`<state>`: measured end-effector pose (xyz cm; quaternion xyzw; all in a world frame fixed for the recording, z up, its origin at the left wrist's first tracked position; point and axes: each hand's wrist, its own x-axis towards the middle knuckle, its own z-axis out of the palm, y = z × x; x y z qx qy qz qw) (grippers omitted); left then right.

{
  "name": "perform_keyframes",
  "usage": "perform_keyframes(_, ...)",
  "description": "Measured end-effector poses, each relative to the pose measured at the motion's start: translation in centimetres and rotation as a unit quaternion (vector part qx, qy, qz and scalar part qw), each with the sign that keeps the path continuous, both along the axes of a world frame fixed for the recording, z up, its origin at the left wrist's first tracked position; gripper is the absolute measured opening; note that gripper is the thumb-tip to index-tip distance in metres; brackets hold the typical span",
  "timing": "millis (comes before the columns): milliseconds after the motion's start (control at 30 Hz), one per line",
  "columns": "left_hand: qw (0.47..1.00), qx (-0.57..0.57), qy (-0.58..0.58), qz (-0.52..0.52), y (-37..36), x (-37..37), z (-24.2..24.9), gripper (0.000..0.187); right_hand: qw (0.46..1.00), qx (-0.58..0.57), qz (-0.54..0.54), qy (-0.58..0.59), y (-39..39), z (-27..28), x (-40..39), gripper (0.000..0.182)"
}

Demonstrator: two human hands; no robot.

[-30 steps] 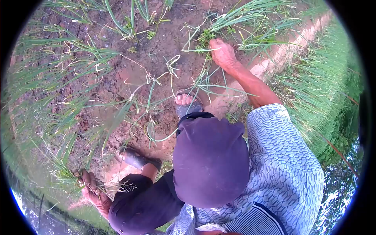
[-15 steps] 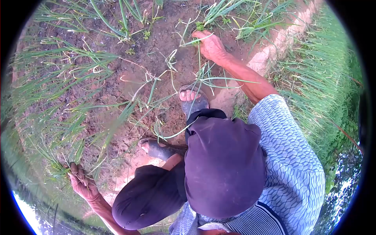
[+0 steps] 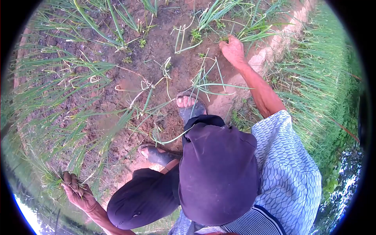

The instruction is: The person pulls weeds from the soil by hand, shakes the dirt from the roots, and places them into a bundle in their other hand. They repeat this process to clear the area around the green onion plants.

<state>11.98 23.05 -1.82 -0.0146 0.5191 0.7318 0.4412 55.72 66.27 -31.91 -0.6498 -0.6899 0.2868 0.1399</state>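
Note:
My left hand (image 3: 80, 194), at the lower left, is closed around a bunch of pulled grass weeds (image 3: 53, 178). Its green blades stick out to the left, and pale, soil-covered roots show at the fingers. Low over the wet soil at the upper right, my right hand (image 3: 234, 51) is closed in a pinch on a small green weed (image 3: 224, 39). Just beyond it, a clump of onion plants (image 3: 254, 33) leans to the right. Small leafy weeds (image 3: 196, 35) grow to the left of that hand. The fingertips of my right hand are partly hidden.
Drooping onion leaves (image 3: 205, 84) lie between my right hand and my sandalled foot (image 3: 190, 102). Rows of onion plants (image 3: 82, 102) stand on the left. A raised soil ridge (image 3: 270, 53) borders dense green plants (image 3: 317, 90) on the right. My bent knees (image 3: 219, 168) fill the lower middle.
My right hand has moved to the right and slightly down, away from the leafy weeds toward the onion clump. My left hand, still holding the grass weeds, has shifted slightly down and left.

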Motion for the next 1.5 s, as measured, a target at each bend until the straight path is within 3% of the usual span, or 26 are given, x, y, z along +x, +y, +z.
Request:
perform_keyframes(133, 0.999, 0.012, -0.046, -0.025, 1.3, 0.3, -0.8, 0.018, 0.963, 0.215, 0.152, -0.056, 0.8, -0.2, -1.3, 0.025)
perform_keyframes(167, 0.998, 0.024, -0.049, -0.029, 1.0, 0.1, -0.9, 0.015, 0.965, 0.175, 0.154, -0.116, 0.9, -0.1, -1.9, 0.023)
perform_keyframes(267, 1.0, 0.002, -0.017, 0.004, 0.5, 0.2, -0.9, 0.024, 0.996, 0.039, 0.079, -0.03, 1.7, -2.3, -2.4, 0.02)
perform_keyframes(300, 1.0, 0.001, -0.023, 0.004, 0.3, 0.2, -0.9, 0.027, 0.965, 0.141, 0.155, -0.159, 1.4, 0.2, -3.2, 0.016)
perform_keyframes(400, 1.0, -0.007, -0.027, 0.006, 0.7, 0.6, -1.1, 0.032, 0.945, 0.104, 0.198, -0.237, 2.8, 0.0, -3.9, 0.014)
perform_keyframes(533, 1.0, -0.026, -0.005, 0.004, 0.5, 1.1, -1.0, 0.032, 0.932, 0.078, 0.244, -0.257, 3.9, 0.8, -4.5, 0.017)
perform_keyframes(667, 0.999, -0.034, -0.018, 0.016, 0.2, 1.3, -0.6, 0.029, 0.94, 0.037, 0.252, -0.228, 4.4, 0.5, -3.9, 0.024)
perform_keyframes(767, 0.998, -0.024, -0.055, 0.011, -0.8, 0.7, -0.9, 0.03, 0.985, -0.038, 0.118, -0.118, 3.3, 1.3, -3.1, 0.033)
perform_keyframes(867, 0.996, 0.0, -0.09, 0.001, -1.5, 0.2, -1.2, 0.033, 0.972, -0.209, -0.021, 0.107, 1.6, 2.0, -2.5, 0.044)
perform_keyframes(900, 0.997, 0.003, -0.076, -0.001, -1.1, 0.3, -1.2, 0.033, 0.948, -0.216, -0.051, 0.229, 1.0, 2.7, -2.8, 0.029)
perform_keyframes(1000, 0.998, -0.004, -0.059, -0.012, -0.6, 0.0, -1.6, 0.033, 0.982, -0.131, -0.022, 0.132, 2.2, 0.0, -3.2, 0.031)
perform_keyframes(1067, 0.998, -0.027, -0.048, -0.005, -0.3, 0.0, -1.5, 0.034, 0.998, 0.038, 0.044, 0.01, 2.1, -1.0, -4.0, 0.037)
perform_keyframes(1133, 0.998, -0.056, -0.028, 0.019, 0.4, 0.6, -1.2, 0.034, 0.965, 0.208, 0.133, -0.092, 2.4, -2.9, -4.5, 0.037)
perform_keyframes(1267, 0.999, -0.034, -0.031, -0.01, -0.3, 0.2, -1.4, 0.034, 0.973, 0.146, 0.162, -0.077, 2.8, -4.3, -5.0, 0.03)
perform_keyframes(1400, 0.998, -0.063, -0.017, 0.012, 0.0, 0.6, -1.1, 0.034, 0.965, 0.188, 0.18, -0.02, 3.6, -3.8, -4.3, 0.023)
perform_keyframes(1433, 0.998, -0.066, -0.014, 0.009, 0.1, 0.7, -1.1, 0.035, 0.968, 0.193, 0.154, 0.044, 3.2, -3.7, -4.0, 0.02)
perform_keyframes(1500, 0.997, -0.079, -0.008, 0.016, 0.1, 0.9, -0.8, 0.035, 0.967, -0.009, 0.04, 0.252, 1.5, -2.3, -4.0, 0.022)
